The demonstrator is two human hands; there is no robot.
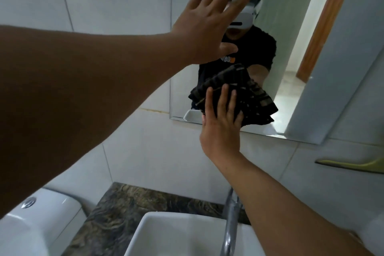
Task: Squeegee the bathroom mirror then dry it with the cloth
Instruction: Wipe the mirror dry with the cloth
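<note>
Cloth (257, 107) sat pressed on the mirror (295, 58) near its bottom edge under the straight fingers of the right hand (220, 131), while the left hand (203, 27), spread and empty, lay across the left edge, with bare glass to the right.

white sink (166, 235), chrome tap (230, 218), toilet cistern (41, 214)

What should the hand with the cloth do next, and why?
Probably slide the cloth upward across the mirror. The right hand presses it with straight fingers close to the mirror's bottom edge, so most of the glass lies above it. The left hand is spread open near the mirror's upper left edge, seemingly for balance, and needs no move.
</note>
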